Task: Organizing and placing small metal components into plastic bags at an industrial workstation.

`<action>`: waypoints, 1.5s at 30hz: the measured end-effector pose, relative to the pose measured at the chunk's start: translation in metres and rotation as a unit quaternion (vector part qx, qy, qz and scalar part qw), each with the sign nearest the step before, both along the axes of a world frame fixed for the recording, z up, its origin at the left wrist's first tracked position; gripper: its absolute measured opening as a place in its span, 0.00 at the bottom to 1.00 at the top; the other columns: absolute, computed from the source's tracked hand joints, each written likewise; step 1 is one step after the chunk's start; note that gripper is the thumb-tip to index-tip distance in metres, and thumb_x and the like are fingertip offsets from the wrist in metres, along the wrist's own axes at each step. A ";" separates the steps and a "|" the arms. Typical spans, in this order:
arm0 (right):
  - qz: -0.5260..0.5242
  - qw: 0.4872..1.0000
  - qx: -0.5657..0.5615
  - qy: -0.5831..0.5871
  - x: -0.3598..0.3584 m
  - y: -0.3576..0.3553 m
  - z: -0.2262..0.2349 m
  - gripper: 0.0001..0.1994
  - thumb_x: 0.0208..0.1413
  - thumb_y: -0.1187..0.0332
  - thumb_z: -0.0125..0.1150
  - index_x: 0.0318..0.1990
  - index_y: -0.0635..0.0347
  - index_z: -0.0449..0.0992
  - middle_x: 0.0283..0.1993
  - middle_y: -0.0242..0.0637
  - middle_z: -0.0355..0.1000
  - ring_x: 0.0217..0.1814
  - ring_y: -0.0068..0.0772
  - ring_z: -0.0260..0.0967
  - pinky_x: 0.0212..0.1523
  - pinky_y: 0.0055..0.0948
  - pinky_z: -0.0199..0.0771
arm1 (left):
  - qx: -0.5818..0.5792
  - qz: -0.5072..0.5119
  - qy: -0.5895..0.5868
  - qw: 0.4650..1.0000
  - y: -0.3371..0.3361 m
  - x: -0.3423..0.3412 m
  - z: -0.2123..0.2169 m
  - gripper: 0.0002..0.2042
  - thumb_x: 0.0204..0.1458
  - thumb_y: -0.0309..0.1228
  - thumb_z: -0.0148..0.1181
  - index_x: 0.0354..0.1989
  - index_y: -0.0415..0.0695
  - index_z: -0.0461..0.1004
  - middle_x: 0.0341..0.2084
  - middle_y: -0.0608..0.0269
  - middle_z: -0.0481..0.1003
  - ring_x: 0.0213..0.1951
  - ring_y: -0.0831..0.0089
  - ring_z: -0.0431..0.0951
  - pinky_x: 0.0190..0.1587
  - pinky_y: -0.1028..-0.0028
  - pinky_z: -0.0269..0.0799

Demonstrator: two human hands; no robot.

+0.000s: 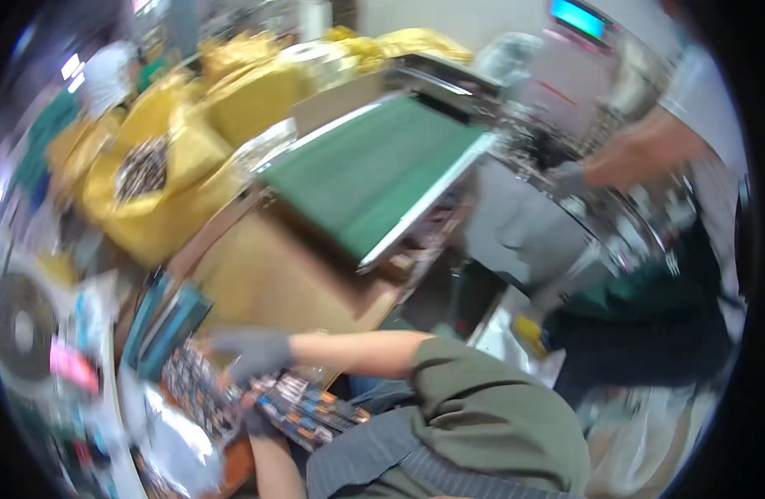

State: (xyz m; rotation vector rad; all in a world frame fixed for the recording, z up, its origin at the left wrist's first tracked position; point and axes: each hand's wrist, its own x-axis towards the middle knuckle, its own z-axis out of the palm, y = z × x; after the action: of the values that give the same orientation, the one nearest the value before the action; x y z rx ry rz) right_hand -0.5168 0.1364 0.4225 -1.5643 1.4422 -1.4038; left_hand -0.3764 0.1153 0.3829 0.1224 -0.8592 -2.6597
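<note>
Low in the left half of the frame, the person's two hands are close together over a loose heap of small dark pieces flecked with orange and silver [295,416]. Coming in from the right out of an olive-green sleeve [499,407], the right hand [254,353] in a grey glove lies at the heap's upper edge, fingers bent down toward it. Just below is the left hand [263,422], in a dark glove, its bare fingertips among the pieces; blur hides whether either one is closed on anything. A striped dark-grey apron [366,457] lies to the right of the heap.

Up and to the left of the hands stands a teal box-like object [170,324], and below that a shiny clear plastic bag [170,453]. At the left rim are a dark round fan [21,324] and a bright pink item [73,364].

Above the hands spreads a plain tan counter [270,266], with a green belt in a silver metal frame [374,166] over its upper part. Bulging yellow sacks [195,150] fill the upper left, one open on small dark pieces. At the upper right, a co-worker's gloved hand [570,179] reaches toward cluttered metal parts.
</note>
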 end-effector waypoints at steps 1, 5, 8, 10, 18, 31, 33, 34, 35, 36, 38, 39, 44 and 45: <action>0.150 0.948 0.197 -0.202 -0.003 0.005 0.008 0.25 0.43 0.61 0.66 0.48 0.63 0.72 0.44 0.43 0.73 0.48 0.35 0.70 0.44 0.28 0.71 | 0.026 0.014 -0.001 1.000 0.000 0.005 -0.026 0.38 0.38 0.50 0.66 0.55 0.44 0.58 0.49 0.57 0.65 0.48 0.59 0.68 0.50 0.62 0.69; 0.173 0.893 0.092 -0.405 0.016 0.013 -0.051 0.14 0.43 0.71 0.60 0.39 0.68 0.77 0.26 0.38 0.73 0.29 0.25 0.72 0.27 0.25 0.71 | -0.033 -0.041 -0.134 0.990 -0.058 0.027 -0.119 0.29 0.49 0.48 0.54 0.55 0.43 0.58 0.47 0.58 0.66 0.48 0.64 0.68 0.51 0.65 0.67; 0.093 0.908 0.042 -0.406 0.011 0.034 -0.041 0.11 0.42 0.74 0.58 0.35 0.68 0.76 0.24 0.39 0.72 0.24 0.26 0.71 0.25 0.25 0.71 | -0.369 0.026 -0.237 0.898 -0.057 0.006 -0.012 0.16 0.55 0.34 0.48 0.51 0.45 0.63 0.45 0.63 0.67 0.48 0.72 0.68 0.45 0.78 0.68; 0.128 0.877 0.090 -0.454 0.020 0.031 -0.031 0.13 0.43 0.72 0.56 0.39 0.66 0.73 0.23 0.37 0.71 0.23 0.24 0.68 0.24 0.24 0.68 | -0.311 0.286 -0.193 0.886 -0.091 0.007 -0.007 0.22 0.55 0.35 0.49 0.58 0.40 0.61 0.51 0.57 0.66 0.50 0.66 0.68 0.47 0.76 0.68; 0.119 0.862 -0.004 -0.493 0.012 0.012 -0.074 0.15 0.57 0.62 0.49 0.45 0.63 0.71 0.44 0.40 0.75 0.36 0.33 0.73 0.40 0.32 0.74 | -0.626 0.405 -0.193 0.637 -0.012 0.022 -0.004 0.23 0.52 0.47 0.53 0.42 0.35 0.70 0.36 0.43 0.72 0.37 0.55 0.71 0.41 0.61 0.68; -0.336 0.928 0.153 0.057 0.010 0.104 -0.092 0.16 0.48 0.57 0.57 0.39 0.59 0.70 0.33 0.47 0.70 0.36 0.48 0.68 0.36 0.37 0.68 | -0.645 0.084 -0.242 0.720 0.012 0.004 -0.012 0.19 0.50 0.31 0.54 0.49 0.32 0.67 0.40 0.46 0.73 0.35 0.64 0.73 0.41 0.70 0.68; -0.311 0.950 0.042 0.000 -0.005 0.072 -0.070 0.15 0.47 0.61 0.57 0.39 0.60 0.68 0.30 0.47 0.69 0.35 0.49 0.68 0.35 0.39 0.68 | -0.745 0.318 -0.151 0.566 -0.032 -0.029 -0.035 0.14 0.50 0.31 0.54 0.41 0.34 0.69 0.32 0.53 0.72 0.31 0.68 0.70 0.37 0.72 0.67; -0.328 0.944 -0.013 0.021 -0.008 0.064 -0.051 0.14 0.46 0.62 0.57 0.38 0.60 0.68 0.31 0.46 0.70 0.35 0.50 0.68 0.35 0.38 0.68 | -0.745 0.321 -0.153 0.565 -0.064 -0.040 -0.037 0.14 0.50 0.31 0.54 0.41 0.34 0.69 0.32 0.53 0.72 0.31 0.68 0.70 0.37 0.72 0.67; -0.341 0.937 -0.065 0.041 -0.006 0.059 -0.028 0.13 0.46 0.63 0.57 0.38 0.60 0.68 0.32 0.46 0.70 0.35 0.51 0.68 0.35 0.38 0.68 | -0.699 0.296 -0.160 0.631 -0.098 -0.045 -0.039 0.13 0.49 0.33 0.55 0.37 0.36 0.69 0.29 0.56 0.70 0.30 0.69 0.70 0.35 0.72 0.67; -0.344 0.926 -0.035 0.149 -0.007 0.054 -0.005 0.12 0.46 0.63 0.56 0.37 0.59 0.69 0.31 0.45 0.70 0.33 0.52 0.68 0.34 0.39 0.68 | -0.645 0.275 -0.171 0.692 -0.134 -0.043 -0.042 0.12 0.48 0.34 0.56 0.33 0.37 0.68 0.26 0.60 0.68 0.28 0.70 0.69 0.33 0.73 0.66; -0.356 0.910 0.009 0.212 -0.033 0.037 0.013 0.10 0.45 0.65 0.56 0.35 0.56 0.70 0.28 0.44 0.71 0.30 0.52 0.68 0.31 0.41 0.69 | -0.487 0.121 -0.177 0.847 -0.201 -0.050 -0.054 0.11 0.48 0.35 0.55 0.29 0.38 0.68 0.22 0.62 0.67 0.25 0.71 0.69 0.30 0.72 0.66; -0.370 0.913 0.023 0.167 -0.055 0.028 0.010 0.08 0.44 0.65 0.56 0.34 0.54 0.70 0.25 0.44 0.71 0.27 0.52 0.69 0.30 0.42 0.69 | -0.371 -0.017 -0.167 0.913 -0.222 -0.058 -0.060 0.11 0.49 0.35 0.54 0.28 0.39 0.69 0.22 0.62 0.68 0.24 0.70 0.69 0.30 0.71 0.67; -0.395 0.858 -0.017 0.327 -0.065 0.022 0.077 0.08 0.42 0.63 0.58 0.29 0.53 0.71 0.21 0.44 0.70 0.26 0.50 0.70 0.29 0.44 0.69 | -0.716 0.267 -0.223 0.605 -0.133 -0.049 0.090 0.13 0.52 0.34 0.51 0.24 0.38 0.75 0.18 0.51 0.74 0.24 0.59 0.74 0.30 0.65 0.68; -0.400 0.853 -0.026 0.334 -0.072 0.018 0.072 0.08 0.41 0.62 0.59 0.29 0.53 0.71 0.22 0.44 0.70 0.27 0.50 0.71 0.30 0.44 0.69 | -0.705 0.292 -0.232 0.603 -0.137 -0.049 0.098 0.13 0.52 0.36 0.51 0.26 0.39 0.76 0.18 0.50 0.74 0.24 0.56 0.75 0.30 0.63 0.68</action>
State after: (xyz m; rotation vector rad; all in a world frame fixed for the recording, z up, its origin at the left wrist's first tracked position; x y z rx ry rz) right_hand -0.5885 0.1540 0.4944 -1.6370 2.7330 -1.3460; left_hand -0.4249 -0.0212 0.4805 0.5487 -2.2681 -0.7594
